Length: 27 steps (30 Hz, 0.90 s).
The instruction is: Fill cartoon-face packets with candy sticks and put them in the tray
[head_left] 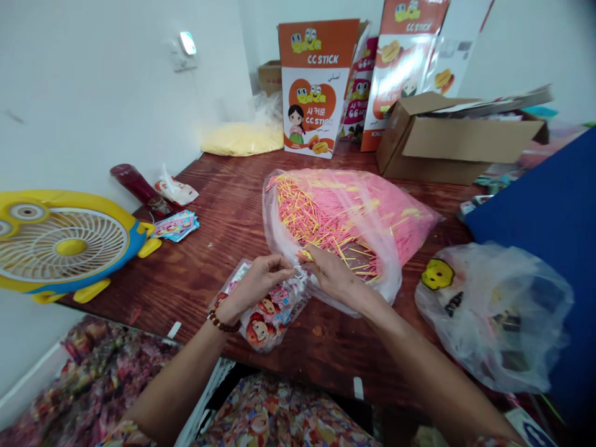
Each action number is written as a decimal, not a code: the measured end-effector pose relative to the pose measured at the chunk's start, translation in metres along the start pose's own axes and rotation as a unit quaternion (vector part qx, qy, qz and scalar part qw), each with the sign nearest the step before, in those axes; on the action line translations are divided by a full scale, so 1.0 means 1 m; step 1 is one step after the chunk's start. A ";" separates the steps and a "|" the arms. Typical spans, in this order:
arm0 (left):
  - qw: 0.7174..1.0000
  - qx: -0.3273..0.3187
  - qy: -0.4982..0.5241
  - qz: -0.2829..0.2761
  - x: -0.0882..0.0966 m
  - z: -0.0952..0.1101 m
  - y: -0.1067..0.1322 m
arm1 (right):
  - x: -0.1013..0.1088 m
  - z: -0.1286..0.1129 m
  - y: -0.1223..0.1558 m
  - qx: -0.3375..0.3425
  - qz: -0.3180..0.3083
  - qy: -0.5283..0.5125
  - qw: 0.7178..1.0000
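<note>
My left hand (261,282), with a beaded bracelet at the wrist, pinches the upper edge of a clear plastic bag (263,326) printed with red-haired cartoon girls. The bag lies on the table beneath that hand. Close beside its edge, my right hand (333,273) is closed around a few thin pink and yellow sticks (305,254), whose ends show past the fingers. Just beyond my right hand lies a large clear sack (395,276), its mouth facing me. Many loose pink and yellow sticks (302,211) fill it.
At left stands a yellow-and-blue fan (69,245), near printed packets (177,225), tissues (176,191) and a dark red bottle (139,188). A CC Stick box (314,87) and an open cardboard box (447,136) stand behind. A translucent bag (498,316) lies right.
</note>
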<state>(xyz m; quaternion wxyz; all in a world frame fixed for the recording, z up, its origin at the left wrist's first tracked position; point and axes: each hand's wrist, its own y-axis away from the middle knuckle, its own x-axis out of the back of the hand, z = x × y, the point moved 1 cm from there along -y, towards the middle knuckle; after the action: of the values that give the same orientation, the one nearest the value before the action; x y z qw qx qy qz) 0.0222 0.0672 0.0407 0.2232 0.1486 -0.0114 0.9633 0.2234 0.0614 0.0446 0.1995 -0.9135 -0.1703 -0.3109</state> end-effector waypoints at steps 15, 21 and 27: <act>0.993 -0.100 -0.022 0.052 -0.021 -0.002 0.004 | 0.015 -0.013 0.001 -0.090 0.243 -0.368 0.893; 0.991 -0.102 0.007 0.092 -0.029 -0.001 0.001 | -0.005 -0.028 -0.009 -0.059 0.302 -0.414 0.857; 0.988 -0.097 0.041 0.109 -0.030 0.005 0.000 | -0.020 -0.024 -0.006 -0.072 0.285 -0.415 0.861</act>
<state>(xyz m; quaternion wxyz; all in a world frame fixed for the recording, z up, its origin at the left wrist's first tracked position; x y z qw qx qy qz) 0.0491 0.0536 0.0368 0.1302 0.0845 -0.1117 0.9815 0.1941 0.0522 0.0509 0.1240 -0.9786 0.0531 0.1554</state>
